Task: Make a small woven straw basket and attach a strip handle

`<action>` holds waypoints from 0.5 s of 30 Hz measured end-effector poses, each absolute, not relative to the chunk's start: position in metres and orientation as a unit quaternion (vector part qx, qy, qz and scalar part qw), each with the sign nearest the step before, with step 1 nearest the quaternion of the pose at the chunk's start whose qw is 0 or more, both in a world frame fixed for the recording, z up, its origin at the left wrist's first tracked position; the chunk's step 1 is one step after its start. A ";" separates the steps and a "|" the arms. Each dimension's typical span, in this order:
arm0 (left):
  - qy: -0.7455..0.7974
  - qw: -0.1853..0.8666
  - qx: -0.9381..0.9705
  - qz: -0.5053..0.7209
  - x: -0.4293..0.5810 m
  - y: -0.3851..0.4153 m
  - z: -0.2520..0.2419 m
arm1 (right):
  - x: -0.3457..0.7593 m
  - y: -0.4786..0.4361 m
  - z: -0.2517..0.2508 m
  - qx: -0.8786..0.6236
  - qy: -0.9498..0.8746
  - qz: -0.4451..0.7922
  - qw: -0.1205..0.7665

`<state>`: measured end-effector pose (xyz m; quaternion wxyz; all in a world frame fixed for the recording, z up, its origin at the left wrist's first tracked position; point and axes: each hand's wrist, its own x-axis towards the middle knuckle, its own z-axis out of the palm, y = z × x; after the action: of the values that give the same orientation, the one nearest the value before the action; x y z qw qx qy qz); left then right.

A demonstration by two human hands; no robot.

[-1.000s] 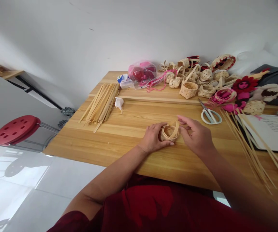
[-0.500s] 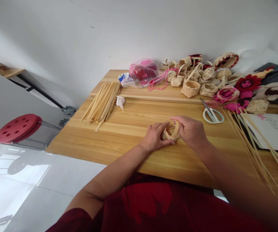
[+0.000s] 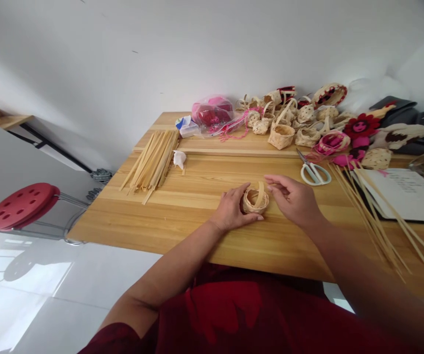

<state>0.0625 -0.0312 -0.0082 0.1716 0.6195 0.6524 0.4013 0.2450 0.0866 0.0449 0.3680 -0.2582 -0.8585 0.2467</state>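
A small round woven basket stands upright on the wooden table, with a flat strip handle arching over its opening. My left hand curves around the basket's left side, fingers behind it and thumb along its front, gripping it. Just to the right of the strip is my right hand, its fingers bent and apart from the thumb. It appears to hold nothing, and a small gap shows between its fingertips and the strip.
White-handled scissors lie right of my hands, near loose strips and an open notebook. A strip bundle lies left. Several small baskets and a plastic bag with pink material line the back. A red stool stands left.
My right hand has let go of the strip handle and drawn slightly right, its fingers loosening. My left hand stays on the basket. The whole view has shifted a little.
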 end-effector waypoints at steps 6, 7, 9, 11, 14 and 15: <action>0.654 0.164 0.632 0.382 0.062 -0.031 -0.008 | 0.230 0.089 0.048 -0.228 -0.890 0.180 0.351; 0.654 0.163 0.633 0.381 0.062 -0.031 -0.008 | 0.227 0.090 0.047 -0.230 -0.893 0.168 0.348; 0.656 0.160 0.633 0.380 0.063 -0.030 -0.009 | 0.224 0.091 0.044 -0.239 -0.896 0.148 0.344; 0.658 0.158 0.631 0.379 0.063 -0.029 -0.010 | 0.223 0.091 0.040 -0.252 -0.893 0.146 0.342; 0.663 0.160 0.628 0.375 0.064 -0.029 -0.010 | 0.223 0.090 0.036 -0.262 -0.887 0.164 0.343; 0.664 0.161 0.628 0.373 0.064 -0.029 -0.010 | 0.223 0.090 0.036 -0.260 -0.885 0.167 0.347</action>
<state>0.0642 -0.0291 -0.0102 0.1610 0.6275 0.6641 0.3732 0.2234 0.0902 0.0356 0.3466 -0.2603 -0.8855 0.1675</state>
